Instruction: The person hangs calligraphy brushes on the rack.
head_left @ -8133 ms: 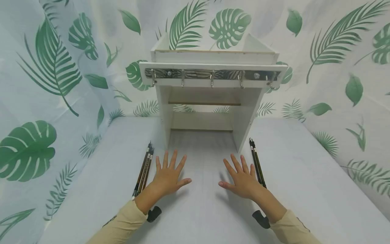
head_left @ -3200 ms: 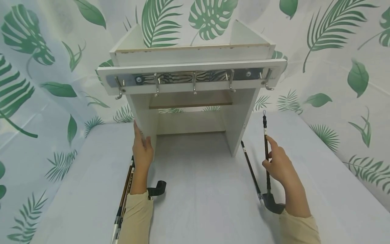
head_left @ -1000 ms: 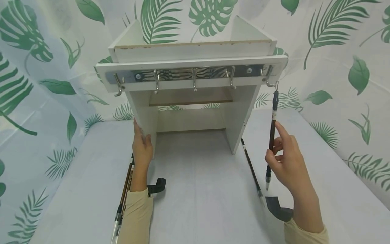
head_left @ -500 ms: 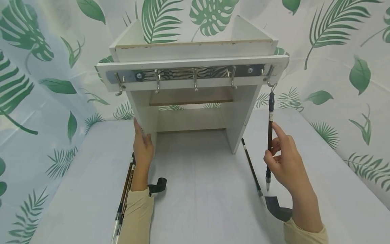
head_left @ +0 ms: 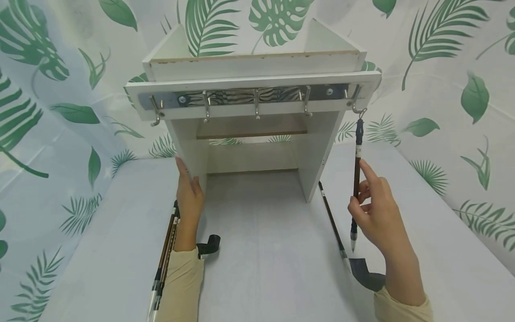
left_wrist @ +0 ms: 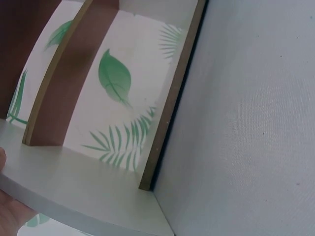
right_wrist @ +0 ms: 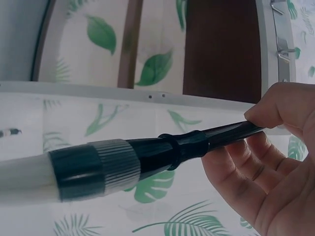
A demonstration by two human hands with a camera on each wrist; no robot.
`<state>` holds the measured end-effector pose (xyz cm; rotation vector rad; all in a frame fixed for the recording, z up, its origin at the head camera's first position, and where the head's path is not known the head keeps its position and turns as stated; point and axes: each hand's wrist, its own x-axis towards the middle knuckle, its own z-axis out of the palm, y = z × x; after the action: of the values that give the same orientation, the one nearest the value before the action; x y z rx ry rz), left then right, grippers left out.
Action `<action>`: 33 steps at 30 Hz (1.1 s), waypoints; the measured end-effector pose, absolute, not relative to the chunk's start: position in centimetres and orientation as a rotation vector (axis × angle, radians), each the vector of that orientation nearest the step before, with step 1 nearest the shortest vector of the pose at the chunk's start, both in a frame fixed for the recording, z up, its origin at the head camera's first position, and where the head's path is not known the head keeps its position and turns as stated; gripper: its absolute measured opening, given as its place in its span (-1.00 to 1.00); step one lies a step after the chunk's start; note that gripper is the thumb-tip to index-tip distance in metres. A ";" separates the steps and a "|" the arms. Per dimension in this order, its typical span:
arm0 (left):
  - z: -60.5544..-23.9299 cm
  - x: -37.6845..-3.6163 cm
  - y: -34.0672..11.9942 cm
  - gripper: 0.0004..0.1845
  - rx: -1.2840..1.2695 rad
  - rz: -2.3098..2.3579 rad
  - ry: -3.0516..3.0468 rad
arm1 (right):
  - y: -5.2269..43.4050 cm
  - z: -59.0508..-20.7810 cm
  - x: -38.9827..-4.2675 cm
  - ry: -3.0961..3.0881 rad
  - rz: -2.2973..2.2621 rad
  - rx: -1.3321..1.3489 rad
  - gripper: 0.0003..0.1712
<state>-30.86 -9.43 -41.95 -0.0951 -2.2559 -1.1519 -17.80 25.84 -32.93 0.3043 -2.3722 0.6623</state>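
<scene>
The calligraphy brush point(head_left: 356, 170), lifted from the table's right side, now hangs by its loop from the rack's rightmost hook point(head_left: 356, 107), still pinched by the right hand point(head_left: 376, 214); the left hand point(head_left: 188, 197) stays flat, fingers together, against the rack's left panel.

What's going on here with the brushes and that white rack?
A person's right hand pinches a calligraphy brush whose loop sits on the rightmost hook of a white rack, bristles pointing down. The left hand rests flat against the rack's left side panel. More brushes lie on the table: a few beside the left forearm and one right of the rack.
</scene>
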 end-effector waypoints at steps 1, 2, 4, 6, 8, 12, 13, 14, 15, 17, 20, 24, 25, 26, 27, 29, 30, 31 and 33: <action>-42.0 -30.9 -9.4 -0.32 -0.099 -1.146 -2.253 | 25.8 -32.9 -17.8 -2.370 0.662 0.304 -0.07; -42.0 -30.9 -9.5 -0.32 -0.103 -1.139 -2.251 | 25.8 -32.9 -17.8 -2.368 0.662 0.302 -0.07; -42.0 -30.9 -9.5 -0.33 -0.113 -1.125 -2.246 | 25.8 -32.9 -17.8 -2.366 0.662 0.297 -0.07; -42.0 -30.9 -9.5 -0.33 -0.123 -1.113 -2.241 | 25.7 -32.9 -17.8 -2.369 0.663 0.292 -0.06; -42.0 -30.9 -9.6 -0.33 -0.133 -1.101 -2.235 | 25.7 -32.9 -17.8 -2.371 0.662 0.288 -0.06; -42.0 -31.0 -9.6 -0.34 -0.150 -1.091 -2.225 | 25.6 -33.0 -17.9 -2.365 0.654 0.292 -0.06; -42.0 -31.0 -9.6 -0.34 -0.151 -1.089 -2.225 | 25.6 -33.0 -17.9 -2.364 0.653 0.292 -0.06; -42.0 -31.0 -9.6 -0.34 -0.152 -1.086 -2.226 | 25.6 -33.0 -17.9 -2.363 0.652 0.293 -0.06; -42.0 -31.0 -9.6 -0.35 -0.152 -1.083 -2.226 | 25.6 -33.0 -17.9 -2.364 0.653 0.292 -0.06; -42.0 -31.0 -9.6 -0.35 -0.148 -1.082 -2.231 | 25.5 -33.0 -17.9 -2.371 0.657 0.287 -0.06; -42.0 -31.0 -9.6 -0.35 -0.147 -1.077 -2.232 | 25.5 -33.0 -17.9 -2.380 0.663 0.279 -0.07; -42.0 -30.9 -9.5 -0.35 -0.143 -1.079 -2.235 | 25.5 -33.0 -18.0 -2.392 0.668 0.274 -0.07; -42.0 -30.9 -9.5 -0.35 -0.143 -1.078 -2.234 | 25.6 -33.1 -18.0 -2.394 0.669 0.273 -0.08; -42.0 -30.9 -9.5 -0.35 -0.144 -1.078 -2.233 | 25.6 -33.1 -18.0 -2.396 0.670 0.272 -0.08; -42.0 -30.9 -9.5 -0.35 -0.146 -1.078 -2.230 | 25.6 -33.1 -18.1 -2.396 0.669 0.272 -0.08; -42.0 -30.9 -9.5 -0.35 -0.148 -1.073 -2.225 | 25.6 -33.2 -18.1 -2.396 0.667 0.271 -0.08; -42.0 -30.9 -9.5 -0.35 -0.151 -1.071 -2.221 | 25.6 -33.2 -18.1 -2.396 0.665 0.272 -0.08; -42.0 -30.9 -9.5 -0.35 -0.151 -1.069 -2.220 | 25.6 -33.2 -18.2 -2.396 0.664 0.273 -0.08; -41.9 -30.9 -9.5 -0.36 -0.151 -1.067 -2.219 | 25.6 -33.3 -18.2 -2.395 0.661 0.273 -0.09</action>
<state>-30.92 -9.52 -41.94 -0.1515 -2.2185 -1.0667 -18.19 25.63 -33.26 0.2728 -2.3955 0.6609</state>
